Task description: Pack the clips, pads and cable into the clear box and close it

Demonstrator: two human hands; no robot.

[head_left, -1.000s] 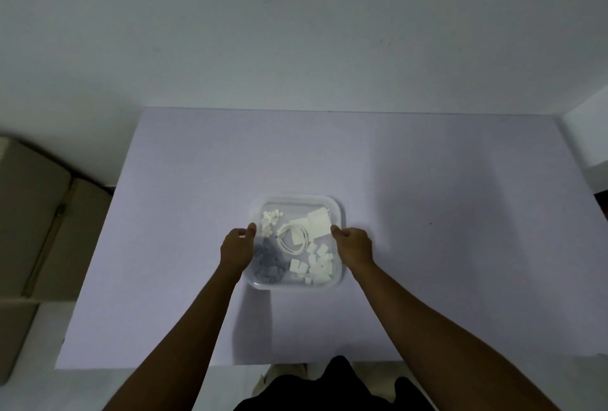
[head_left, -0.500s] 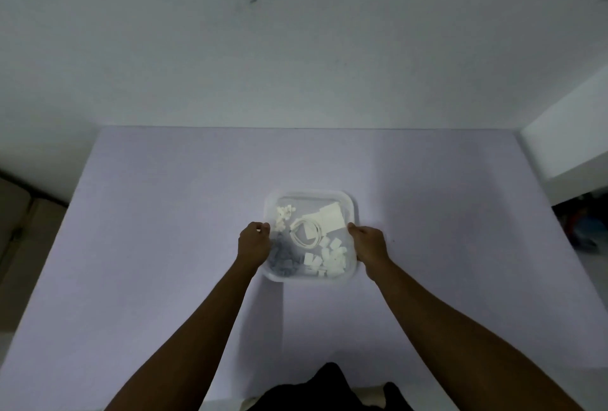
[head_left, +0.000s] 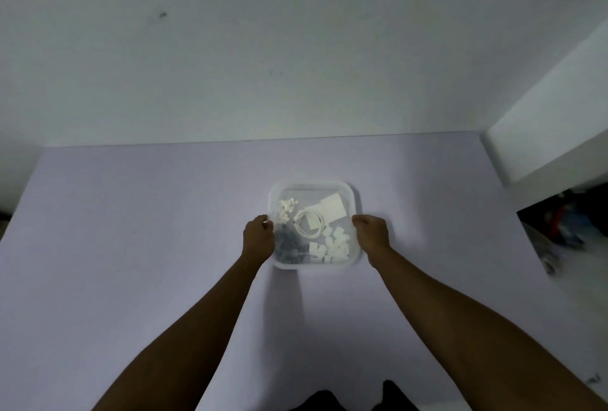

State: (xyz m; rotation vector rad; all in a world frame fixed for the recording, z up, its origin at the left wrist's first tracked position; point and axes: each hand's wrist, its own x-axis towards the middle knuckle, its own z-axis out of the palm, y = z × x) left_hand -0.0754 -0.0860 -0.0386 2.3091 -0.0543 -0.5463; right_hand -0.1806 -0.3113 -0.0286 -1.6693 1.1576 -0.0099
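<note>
The clear box [head_left: 314, 187] sits on the lavender table [head_left: 131, 229], near its middle. Inside lie a coiled white cable [head_left: 307, 224], white pads [head_left: 332, 208], small white clips [head_left: 287, 208], white square pieces [head_left: 332, 244] and dark clips [head_left: 289, 244]. My left hand [head_left: 259, 235] grips the box's left edge with curled fingers. My right hand [head_left: 372, 233] grips the right edge the same way. I cannot tell whether a lid covers the box.
A pale wall [head_left: 263, 65] rises behind the table's far edge. At the right stands a white ledge [head_left: 543, 134], with dark clutter [head_left: 566, 229] on the floor below it. My dark clothing [head_left: 329, 400] shows at the bottom edge.
The view has swung to the right, so the cardboard boxes at the left have left the frame. Both hands keep their hold on the box's sides.
</note>
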